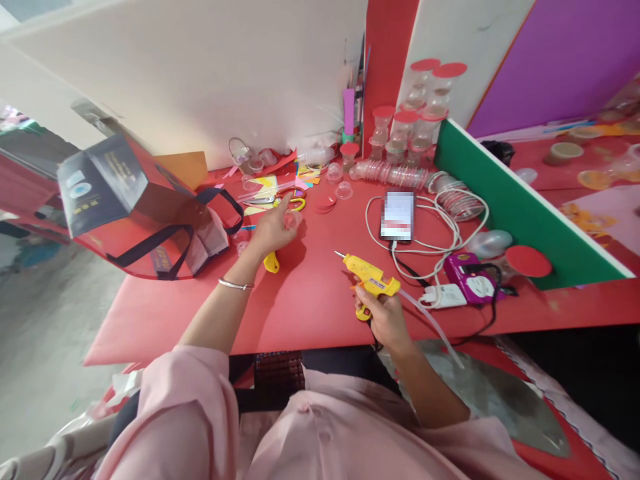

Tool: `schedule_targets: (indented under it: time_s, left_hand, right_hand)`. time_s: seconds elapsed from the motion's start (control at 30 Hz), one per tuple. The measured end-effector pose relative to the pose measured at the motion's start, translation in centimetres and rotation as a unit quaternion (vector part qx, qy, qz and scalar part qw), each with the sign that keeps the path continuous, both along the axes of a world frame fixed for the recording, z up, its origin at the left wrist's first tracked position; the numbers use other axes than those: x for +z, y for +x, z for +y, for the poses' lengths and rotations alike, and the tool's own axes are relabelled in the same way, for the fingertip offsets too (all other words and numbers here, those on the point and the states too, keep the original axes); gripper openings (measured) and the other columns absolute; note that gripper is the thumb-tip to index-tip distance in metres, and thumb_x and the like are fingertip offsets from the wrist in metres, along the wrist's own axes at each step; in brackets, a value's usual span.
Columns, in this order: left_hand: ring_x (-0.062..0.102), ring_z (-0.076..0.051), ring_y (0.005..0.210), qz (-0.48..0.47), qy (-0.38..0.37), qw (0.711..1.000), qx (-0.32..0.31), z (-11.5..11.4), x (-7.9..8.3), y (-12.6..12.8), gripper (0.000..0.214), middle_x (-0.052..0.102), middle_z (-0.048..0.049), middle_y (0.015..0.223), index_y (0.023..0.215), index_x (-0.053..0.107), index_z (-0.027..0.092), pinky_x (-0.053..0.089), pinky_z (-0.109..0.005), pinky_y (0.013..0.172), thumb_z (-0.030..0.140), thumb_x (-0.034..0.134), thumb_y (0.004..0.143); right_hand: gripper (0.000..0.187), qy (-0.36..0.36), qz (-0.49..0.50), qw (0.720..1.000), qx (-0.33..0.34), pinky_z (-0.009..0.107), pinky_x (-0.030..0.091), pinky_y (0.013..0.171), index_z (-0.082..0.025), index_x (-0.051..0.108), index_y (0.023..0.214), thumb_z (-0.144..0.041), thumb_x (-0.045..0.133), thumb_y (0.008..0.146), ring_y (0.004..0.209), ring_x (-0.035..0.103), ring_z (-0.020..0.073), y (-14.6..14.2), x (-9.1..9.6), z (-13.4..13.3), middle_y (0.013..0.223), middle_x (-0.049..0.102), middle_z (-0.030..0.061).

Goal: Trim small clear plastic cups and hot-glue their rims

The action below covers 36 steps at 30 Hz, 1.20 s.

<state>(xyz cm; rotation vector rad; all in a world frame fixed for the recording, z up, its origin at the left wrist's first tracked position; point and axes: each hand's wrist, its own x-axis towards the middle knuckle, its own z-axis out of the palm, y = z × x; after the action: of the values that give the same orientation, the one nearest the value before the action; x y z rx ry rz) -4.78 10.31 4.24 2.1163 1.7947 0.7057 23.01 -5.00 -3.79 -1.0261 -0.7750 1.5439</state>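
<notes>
R. hand [386, 321], lower half, rt. of ctr.: wrapped round handle of yel. glue gun [369, 275], nozzle to upper left. L. hand [274, 229], left of ctr.: fingers curved at clear plastic cup [294, 220], cannot tell if pinching; scissors [278, 200] just beyond. Outward, on red counter [310, 300]: phone [397, 217] w/ wht. cable [369, 227], rt. of ctr.; carrier bag [125, 240], left.

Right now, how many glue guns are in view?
1: the yellow glue gun in the right hand, over the red table. Others could be hidden behind the bag.
</notes>
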Motion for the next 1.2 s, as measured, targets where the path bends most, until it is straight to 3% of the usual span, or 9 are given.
schedule_targets:
  time_s: [0.2, 0.33, 0.5, 0.6, 0.67, 0.73, 0.87, 1.03, 1.2]
  left_hand:
    - [0.072, -0.027, 0.110, -0.253, 0.025, 0.964, 0.080, 0.5, 0.5, -0.7, 0.062, 0.079, -0.0131, 0.115, 0.149, 0.055, 0.015, 0.050, -0.043, 0.104, 0.028, 0.061, 0.089]
    - [0.076, -0.025, 0.094, -0.346, 0.021, 0.928, 0.137, 0.3, 0.6, -1.0, 0.060, 0.080, -0.0119, 0.091, 0.144, 0.059, 0.010, 0.054, -0.039, 0.095, 0.036, 0.065, 0.091]
    - [0.079, -0.026, 0.089, -0.400, -0.009, 0.908, 0.119, -1.9, 1.1, -0.4, 0.058, 0.076, -0.0148, 0.114, 0.141, 0.060, 0.013, 0.056, -0.040, 0.093, 0.047, 0.062, 0.095]
    - [0.079, -0.026, 0.092, -0.435, -0.028, 0.895, 0.096, -4.0, 2.0, 0.7, 0.057, 0.070, -0.0157, 0.130, 0.139, 0.061, 0.015, 0.055, -0.043, 0.099, 0.053, 0.060, 0.096]
    - [0.079, -0.027, 0.097, -0.444, -0.041, 0.891, 0.083, -5.4, 2.7, 1.6, 0.057, 0.073, -0.0137, 0.124, 0.139, 0.062, 0.016, 0.052, -0.044, 0.104, 0.054, 0.060, 0.096]
    - [0.079, -0.028, 0.099, -0.449, -0.054, 0.889, 0.074, -6.8, 3.4, 2.4, 0.060, 0.077, -0.0116, 0.111, 0.140, 0.061, 0.016, 0.050, -0.045, 0.107, 0.056, 0.061, 0.096]
    - [0.078, -0.030, 0.101, -0.466, -0.064, 0.880, 0.062, -9.1, 4.1, 3.4, 0.065, 0.077, -0.0132, 0.113, 0.142, 0.061, 0.015, 0.049, -0.044, 0.107, 0.060, 0.061, 0.095]
    - [0.074, -0.034, 0.112, -0.491, -0.088, 0.866, 0.042, -10.9, 3.4, 3.8, 0.076, 0.079, -0.0146, 0.112, 0.152, 0.052, 0.017, 0.052, -0.044, 0.100, 0.066, 0.058, 0.095]
    - [0.062, -0.032, 0.134, -0.588, -0.096, 0.802, 0.037, -11.2, 1.9, 4.3, 0.086, 0.071, -0.0165, 0.135, 0.165, 0.030, 0.023, 0.048, -0.046, 0.110, 0.071, 0.050, 0.096]
  right_hand:
    - [0.038, -0.006, -0.014, 1.000, -0.010, 0.024, 0.040, 0.050, -0.020, 0.072, 0.098, -0.048, 0.086, 0.077, 0.055, 0.050, 0.0106, -0.1, -0.6, 0.0, 0.066, 0.061, -0.0029]
    - [0.037, -0.010, -0.017, 1.000, -0.014, 0.025, 0.041, 0.050, -0.019, 0.072, 0.094, -0.047, 0.087, 0.076, 0.056, 0.051, 0.0110, 0.0, -0.5, 0.1, 0.067, 0.063, -0.0019]
    - [0.037, -0.065, 0.102, 0.992, -0.020, 0.023, 0.046, 0.053, -0.023, 0.073, 0.099, -0.037, 0.091, 0.070, 0.063, 0.059, 0.0107, -0.7, 1.7, 1.0, 0.079, 0.068, -0.0018]
    - [0.038, -0.107, 0.205, 0.973, -0.028, 0.025, 0.058, 0.070, -0.025, 0.069, 0.089, -0.027, 0.095, 0.062, 0.089, 0.070, 0.0144, -2.4, 3.7, 2.0, 0.100, 0.073, -0.0011]
    - [0.042, -0.114, 0.233, 0.965, -0.025, 0.033, 0.062, 0.082, -0.025, 0.065, 0.084, -0.023, 0.097, 0.057, 0.104, 0.072, 0.0194, -3.8, 4.8, 2.8, 0.108, 0.075, -0.0003]
    - [0.046, -0.102, 0.242, 0.964, -0.035, 0.037, 0.063, 0.083, -0.025, 0.064, 0.086, -0.024, 0.098, 0.056, 0.108, 0.072, 0.0225, -5.2, 5.4, 3.5, 0.108, 0.075, -0.0008]
    - [0.053, -0.094, 0.251, 0.963, -0.014, 0.037, 0.065, 0.076, -0.025, 0.068, 0.094, -0.025, 0.100, 0.052, 0.098, 0.075, 0.0232, -7.5, 5.6, 4.4, 0.099, 0.077, -0.0012]
    - [0.056, -0.081, 0.244, 0.966, 0.024, 0.035, 0.065, 0.075, -0.023, 0.070, 0.102, -0.022, 0.099, 0.055, 0.086, 0.077, 0.0201, -9.0, 5.3, 4.2, 0.097, 0.079, 0.0005]
    - [0.052, -0.072, 0.254, 0.964, -0.011, 0.034, 0.065, 0.083, -0.023, 0.070, 0.097, -0.015, 0.098, 0.054, 0.091, 0.078, 0.0204, -9.8, 4.7, 4.4, 0.092, 0.080, -0.0007]
